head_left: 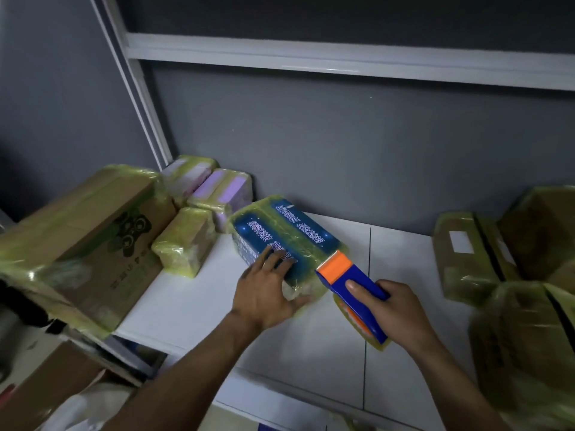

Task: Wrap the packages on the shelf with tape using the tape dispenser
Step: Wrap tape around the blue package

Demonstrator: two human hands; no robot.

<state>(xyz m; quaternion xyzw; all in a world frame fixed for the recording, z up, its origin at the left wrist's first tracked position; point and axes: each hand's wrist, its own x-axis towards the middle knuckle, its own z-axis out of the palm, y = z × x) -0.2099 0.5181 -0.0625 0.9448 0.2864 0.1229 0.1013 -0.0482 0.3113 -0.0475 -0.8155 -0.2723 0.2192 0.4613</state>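
Blue printed carton package (pixel 289 241), banded with yellowish clear tape, lies at the middle of the white shelf (pixel 193 306). The left hand (pixel 267 293) presses flat on its near end, fingers straight and spread. The right hand (pixel 395 309) grips the blue-and-orange plastic tape dispenser (pixel 345 272), whose orange head touches the package's near right corner. A taped brown cardboard box (pixel 93 231) stands at the left.

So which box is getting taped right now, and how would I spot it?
Find the white shelf, then its middle, between the big brown carton and the brown parcels on the right. The left hand presses on a package there, and the right hand holds the tape dispenser at its near corner. It is the only dark blue one, with white writing.
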